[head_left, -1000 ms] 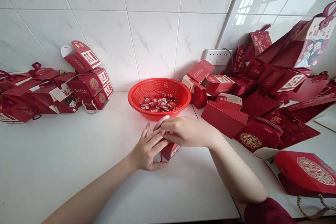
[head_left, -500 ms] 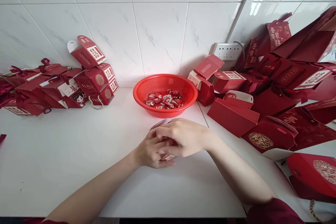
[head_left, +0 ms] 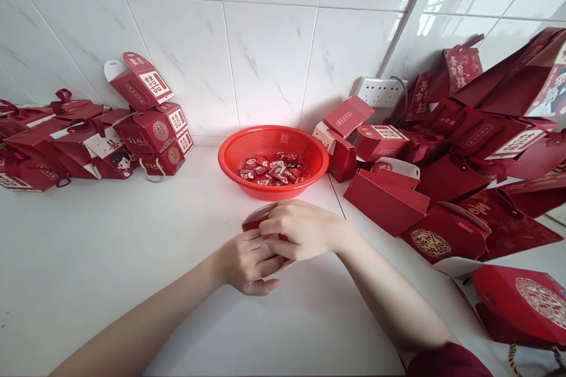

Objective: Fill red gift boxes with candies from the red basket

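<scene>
The white table (head_left: 110, 283) ran beneath everything, with a heap of red boxes (head_left: 384, 200) crowding its right side and a smaller cluster of boxes (head_left: 150, 135) at the left. Against the tiled wall (head_left: 269, 65), the red basket (head_left: 276, 192) sat between them. Nearer the person, the right hand (head_left: 305, 230) bent over a small red box (head_left: 253, 224), and the left hand (head_left: 241, 262) lay against it, thumb apart; with the contact hidden, I couldn't tell whether either was grasping it or only pressing. The box was just in front of the basket, mostly covered by fingers, its pale-edged flap showing. To my eye, such thin card wanted one hand bracing the side while the other worked lightly along the folds, lest a wall crease. Small wrapped packets (head_left: 277, 173) lay loose inside the basket.
</scene>
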Action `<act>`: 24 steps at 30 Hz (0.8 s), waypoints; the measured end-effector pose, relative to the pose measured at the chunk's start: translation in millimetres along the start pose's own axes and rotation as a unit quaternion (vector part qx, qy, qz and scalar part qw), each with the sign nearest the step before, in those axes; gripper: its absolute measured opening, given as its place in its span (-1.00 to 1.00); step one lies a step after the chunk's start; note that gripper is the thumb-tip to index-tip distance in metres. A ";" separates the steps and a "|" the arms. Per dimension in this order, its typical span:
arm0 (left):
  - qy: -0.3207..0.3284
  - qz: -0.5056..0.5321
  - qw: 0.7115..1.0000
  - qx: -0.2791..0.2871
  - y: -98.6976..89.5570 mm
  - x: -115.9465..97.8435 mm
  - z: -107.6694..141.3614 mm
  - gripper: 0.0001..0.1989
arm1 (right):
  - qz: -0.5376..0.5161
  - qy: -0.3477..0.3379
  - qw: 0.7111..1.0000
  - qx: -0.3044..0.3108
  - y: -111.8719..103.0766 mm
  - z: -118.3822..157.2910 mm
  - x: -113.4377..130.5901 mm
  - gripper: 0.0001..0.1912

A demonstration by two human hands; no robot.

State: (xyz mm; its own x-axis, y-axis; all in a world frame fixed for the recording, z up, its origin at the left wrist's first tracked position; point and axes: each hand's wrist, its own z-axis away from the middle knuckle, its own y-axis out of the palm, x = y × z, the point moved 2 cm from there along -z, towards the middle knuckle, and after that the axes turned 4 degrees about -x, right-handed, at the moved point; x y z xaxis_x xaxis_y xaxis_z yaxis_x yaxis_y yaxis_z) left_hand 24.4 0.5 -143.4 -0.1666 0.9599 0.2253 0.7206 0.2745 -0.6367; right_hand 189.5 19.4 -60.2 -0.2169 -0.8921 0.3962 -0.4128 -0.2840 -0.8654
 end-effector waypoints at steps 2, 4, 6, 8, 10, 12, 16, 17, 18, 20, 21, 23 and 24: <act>0.025 -0.040 0.999 -0.019 0.6 1.1 0.8 -0.72 | -0.020 0.004 1.000 -0.008 -2.1 1.8 -0.3 -0.82; 0.047 -0.085 0.995 -0.025 1.8 2.3 2.1 -0.80 | -0.031 0.007 0.999 -0.012 -5.5 3.7 -0.1 -0.83; 0.056 -0.107 0.992 -0.022 2.5 4.2 3.7 -0.84 | -0.037 0.014 0.999 -0.017 -9.5 5.4 -0.9 -0.83; 0.054 -0.110 0.992 -0.025 2.6 6.6 5.9 -0.83 | -0.045 0.027 0.998 -0.017 -12.9 6.6 -3.4 -0.82; 0.041 -0.112 0.992 -0.034 2.7 9.4 8.6 -0.80 | -0.068 0.030 0.997 -0.016 -14.8 7.2 -6.8 -0.77; 0.021 -0.106 0.993 -0.047 3.0 12.2 11.4 -0.78 | -0.094 0.026 0.995 -0.021 -15.2 7.2 -10.1 -0.73; -0.013 -0.096 0.990 -0.103 2.6 17.1 16.1 -0.75 | -0.085 0.020 0.996 -0.032 -13.9 6.3 -13.4 -0.79; -0.018 -0.100 0.988 -0.119 1.7 18.3 17.3 -0.76 | -0.074 0.017 0.997 -0.034 -14.2 6.7 -13.1 -0.81; -0.024 -0.104 0.985 -0.133 0.7 19.6 18.7 -0.76 | -0.063 0.017 0.997 -0.037 -15.3 7.7 -12.7 -0.84; -0.034 -0.110 0.981 -0.156 -2.5 22.1 21.7 -0.73 | -0.033 0.037 0.998 -0.046 -20.0 11.8 -13.0 -0.87; -0.041 -0.111 0.979 -0.163 -4.4 23.5 23.0 -0.70 | -0.019 0.057 0.997 -0.047 -23.2 14.9 -14.0 -0.87; -0.057 -0.110 0.978 -0.168 -8.4 25.6 24.7 -0.63 | -0.002 0.114 0.993 -0.039 -30.0 22.5 -18.2 -0.86; -0.065 -0.109 0.978 -0.167 -10.5 26.3 24.7 -0.61 | 0.001 0.146 0.989 -0.030 -32.9 26.4 -21.2 -0.86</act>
State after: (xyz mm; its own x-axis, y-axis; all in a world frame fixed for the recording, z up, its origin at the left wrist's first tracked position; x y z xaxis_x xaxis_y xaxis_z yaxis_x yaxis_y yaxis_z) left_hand -4.1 24.3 -149.0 -0.4092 0.8857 0.2194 0.8348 0.4604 -0.3019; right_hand 231.1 38.3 -48.2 -0.4607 -0.7499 0.4748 -0.4626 -0.2537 -0.8495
